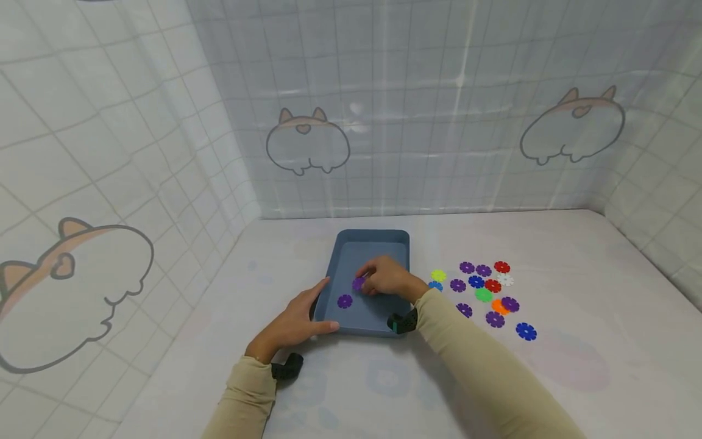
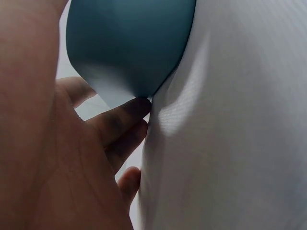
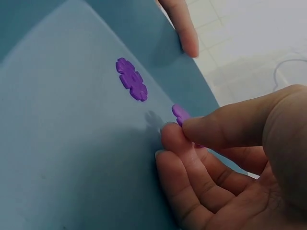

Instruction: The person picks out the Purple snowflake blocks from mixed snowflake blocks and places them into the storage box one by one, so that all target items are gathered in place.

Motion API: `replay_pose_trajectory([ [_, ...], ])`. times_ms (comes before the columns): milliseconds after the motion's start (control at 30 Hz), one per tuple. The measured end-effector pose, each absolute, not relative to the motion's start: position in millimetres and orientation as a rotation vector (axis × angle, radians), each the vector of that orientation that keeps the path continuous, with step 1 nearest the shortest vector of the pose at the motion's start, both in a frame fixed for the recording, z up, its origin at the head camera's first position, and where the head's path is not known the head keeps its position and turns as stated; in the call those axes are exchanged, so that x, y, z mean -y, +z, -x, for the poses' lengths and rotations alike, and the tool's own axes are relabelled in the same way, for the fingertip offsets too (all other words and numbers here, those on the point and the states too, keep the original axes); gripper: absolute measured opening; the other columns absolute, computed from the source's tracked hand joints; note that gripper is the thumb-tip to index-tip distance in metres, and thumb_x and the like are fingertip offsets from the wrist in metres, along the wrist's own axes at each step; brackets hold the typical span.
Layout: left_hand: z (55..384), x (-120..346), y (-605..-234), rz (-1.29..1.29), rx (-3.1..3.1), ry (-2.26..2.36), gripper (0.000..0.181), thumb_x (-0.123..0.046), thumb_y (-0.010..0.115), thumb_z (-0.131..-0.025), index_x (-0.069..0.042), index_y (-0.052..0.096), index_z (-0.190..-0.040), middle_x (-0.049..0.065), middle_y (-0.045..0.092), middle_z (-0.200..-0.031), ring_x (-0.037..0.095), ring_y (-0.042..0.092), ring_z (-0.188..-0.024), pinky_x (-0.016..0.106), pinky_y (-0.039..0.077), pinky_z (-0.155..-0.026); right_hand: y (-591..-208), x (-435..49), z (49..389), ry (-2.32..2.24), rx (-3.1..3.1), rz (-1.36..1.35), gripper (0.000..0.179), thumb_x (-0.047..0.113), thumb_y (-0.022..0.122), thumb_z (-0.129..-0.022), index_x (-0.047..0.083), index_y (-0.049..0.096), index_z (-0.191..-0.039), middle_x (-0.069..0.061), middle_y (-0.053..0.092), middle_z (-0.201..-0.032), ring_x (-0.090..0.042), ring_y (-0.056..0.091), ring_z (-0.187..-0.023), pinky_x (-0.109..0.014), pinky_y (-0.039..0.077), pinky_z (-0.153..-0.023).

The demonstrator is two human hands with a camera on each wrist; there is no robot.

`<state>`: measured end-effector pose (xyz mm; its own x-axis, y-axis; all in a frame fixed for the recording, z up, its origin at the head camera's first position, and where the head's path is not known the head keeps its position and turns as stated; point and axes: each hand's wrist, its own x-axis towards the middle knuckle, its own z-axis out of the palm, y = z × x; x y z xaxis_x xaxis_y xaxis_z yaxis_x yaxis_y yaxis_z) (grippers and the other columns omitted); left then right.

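Bracing against the tray (image 1: 373, 244) at its near left corner, the left hand (image 1: 294, 318) is extended: fingers along the left side, thumb at the near rim. It holds no disc. The tray rests on the bench (image 1: 559, 250).

Inside the tray, the loose disc (image 1: 345, 301), purple, lies flat on the floor between the two hands. Just beyond it and to its right is the held disc (image 1: 358, 284), also purple, pinched between thumb and forefinger of the right hand (image 1: 386, 277). Whether the held disc touches the floor cannot be told.

To the right of the tray, past the right hand, further discs lie scattered on the bench. The yellow disc (image 1: 438, 276) is nearest the tray; the light-blue disc (image 1: 436, 285) is partly covered by the right sleeve (image 1: 466, 347). Next come purple, blue, green, red and white discs. One purple disc (image 1: 510, 304) overlaps the orange disc (image 1: 500, 306). The blue disc (image 1: 526, 331) lies farthest right.
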<state>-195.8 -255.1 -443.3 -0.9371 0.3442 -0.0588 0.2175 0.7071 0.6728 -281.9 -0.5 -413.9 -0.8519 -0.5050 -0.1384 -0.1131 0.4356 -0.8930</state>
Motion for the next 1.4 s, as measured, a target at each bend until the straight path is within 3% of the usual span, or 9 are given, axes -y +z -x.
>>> replay_pose_trajectory([
  [700, 194.3, 254.2, -440.2, -0.486, -2.731, 1.045, 0.1, -0.054, 0.073, -0.087, -0.027, 0.013, -0.163, 0.011, 0.024, -0.162, 0.035, 0.024, -0.147, 0.063, 0.024, -0.113, -419.3, 10.8, 284.8, -1.308, -2.362, 0.618, 0.037, 0.0, 0.072, -0.083, 0.002, 0.073, -0.12, -0.005, 0.073, -0.097, -0.017, 0.067, -0.073, -0.031, 0.056, -0.069],
  [1400, 193.0, 254.0, -440.2, -0.493, -2.745, 1.041, 0.101, -0.054, 0.073, -0.086, -0.025, 0.015, -0.163, 0.011, 0.026, -0.162, 0.034, 0.025, -0.147, 0.062, 0.024, -0.113, -421.7, 18.7, 285.3, -1.279, -2.421, 0.642, 0.033, -0.001, 0.072, -0.083, -0.004, 0.072, -0.115, -0.006, 0.07, -0.086, -0.017, 0.067, -0.068, -0.03, 0.057, -0.063],
])
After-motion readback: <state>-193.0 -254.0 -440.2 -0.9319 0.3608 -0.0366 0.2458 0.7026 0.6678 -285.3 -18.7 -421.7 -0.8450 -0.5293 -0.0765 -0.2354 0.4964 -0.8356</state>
